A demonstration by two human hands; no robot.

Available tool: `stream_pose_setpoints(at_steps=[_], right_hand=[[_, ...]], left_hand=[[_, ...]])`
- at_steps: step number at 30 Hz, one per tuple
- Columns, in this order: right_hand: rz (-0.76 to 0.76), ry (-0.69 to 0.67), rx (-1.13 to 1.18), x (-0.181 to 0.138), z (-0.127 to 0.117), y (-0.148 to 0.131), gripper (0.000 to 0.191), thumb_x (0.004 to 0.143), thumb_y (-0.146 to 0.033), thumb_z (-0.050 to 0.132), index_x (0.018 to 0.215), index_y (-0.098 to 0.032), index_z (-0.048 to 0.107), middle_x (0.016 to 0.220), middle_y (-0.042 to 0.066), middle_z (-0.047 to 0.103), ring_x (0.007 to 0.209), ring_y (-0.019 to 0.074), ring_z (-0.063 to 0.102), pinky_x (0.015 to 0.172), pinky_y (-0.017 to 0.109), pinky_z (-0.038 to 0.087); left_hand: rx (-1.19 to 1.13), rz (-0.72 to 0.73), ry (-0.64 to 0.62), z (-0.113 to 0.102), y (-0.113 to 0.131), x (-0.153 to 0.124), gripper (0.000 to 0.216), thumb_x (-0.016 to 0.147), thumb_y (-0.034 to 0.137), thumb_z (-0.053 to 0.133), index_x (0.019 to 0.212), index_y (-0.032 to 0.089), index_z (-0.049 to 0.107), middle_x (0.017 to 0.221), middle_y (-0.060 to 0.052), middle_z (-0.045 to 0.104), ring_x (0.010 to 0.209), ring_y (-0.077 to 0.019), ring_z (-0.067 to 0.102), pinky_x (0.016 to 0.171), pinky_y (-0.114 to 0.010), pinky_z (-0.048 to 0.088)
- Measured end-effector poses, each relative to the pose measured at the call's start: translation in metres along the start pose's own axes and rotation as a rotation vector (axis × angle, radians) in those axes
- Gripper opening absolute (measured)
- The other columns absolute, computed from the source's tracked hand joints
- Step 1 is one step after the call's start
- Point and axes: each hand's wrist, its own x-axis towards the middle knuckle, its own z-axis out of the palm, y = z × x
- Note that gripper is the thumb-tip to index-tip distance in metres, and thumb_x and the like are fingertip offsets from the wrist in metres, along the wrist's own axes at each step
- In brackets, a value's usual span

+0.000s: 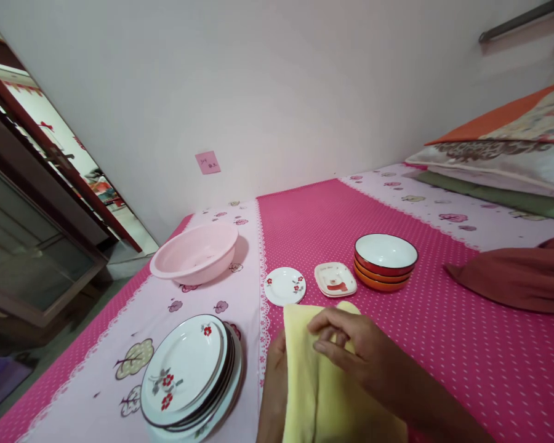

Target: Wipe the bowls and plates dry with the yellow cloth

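A folded yellow cloth is held up at the bottom centre. My left hand grips its left side, with the fingers mostly hidden behind the fabric. My right hand lies on the cloth's upper right part, fingers curled and pinching the fabric. Just beyond the cloth are a small round white plate with red flowers and a square white dish with a red picture. Beside the dish stands a stack of orange-red bowls, white inside. Left of my hands is a stack of flowered plates with dark rims.
A pink plastic basin stands at the back left on the pink-and-white bedspread. Folded bedding and pillows are piled at the right, with a dark red cloth nearer. The wall borders the far side.
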Motion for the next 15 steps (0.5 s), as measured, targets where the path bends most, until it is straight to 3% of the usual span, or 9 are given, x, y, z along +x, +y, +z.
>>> stream_pose_setpoints(at_steps=[2,4,8,11,15], right_hand=[[-0.092,0.217,-0.210,0.007,0.008,0.010,0.024,0.093,-0.034,0.062,0.112,-0.021,0.071,0.121,0.012,0.072,0.118,0.0319,0.064,0.102,0.048,0.050],[-0.169,0.298,-0.322,0.010,0.013,0.016,0.032,0.092,-0.031,0.063,0.123,-0.022,0.070,0.134,0.013,0.068,0.131,0.0357,0.058,0.111,0.054,0.045],[-0.124,0.082,-0.296,0.005,0.011,0.012,0.043,0.095,-0.032,0.062,0.137,-0.024,0.065,0.134,0.011,0.070,0.126,0.0340,0.063,0.108,0.049,0.050],[0.019,-0.037,-0.266,0.001,0.008,0.005,0.057,0.084,-0.031,0.075,0.139,-0.027,0.063,0.135,0.009,0.070,0.123,0.0334,0.065,0.106,0.044,0.050],[0.176,-0.103,-0.331,0.001,0.009,0.004,0.046,0.079,-0.026,0.073,0.124,-0.018,0.067,0.123,0.014,0.074,0.114,0.0331,0.068,0.100,0.042,0.050]], left_hand=[[-0.016,-0.011,0.044,-0.004,-0.005,0.001,0.031,0.069,0.042,0.089,0.085,0.018,0.079,0.069,-0.006,0.074,0.074,-0.0280,0.070,0.066,-0.037,0.056],[0.043,-0.014,0.138,-0.010,-0.010,0.002,0.032,0.065,0.040,0.093,0.083,0.018,0.079,0.069,-0.006,0.074,0.074,-0.0283,0.071,0.067,-0.038,0.057],[0.110,-0.001,0.224,-0.019,-0.010,-0.002,0.035,0.067,0.049,0.091,0.081,0.020,0.078,0.070,-0.006,0.073,0.074,-0.0280,0.070,0.067,-0.037,0.056],[0.203,0.042,0.115,-0.017,-0.001,-0.006,0.036,0.079,0.056,0.080,0.084,0.020,0.078,0.075,-0.006,0.073,0.078,-0.0270,0.068,0.070,-0.035,0.054],[0.301,0.061,-0.217,-0.013,0.004,-0.007,0.033,0.091,0.051,0.069,0.090,0.019,0.075,0.083,-0.004,0.070,0.086,-0.0241,0.064,0.081,-0.033,0.051]])
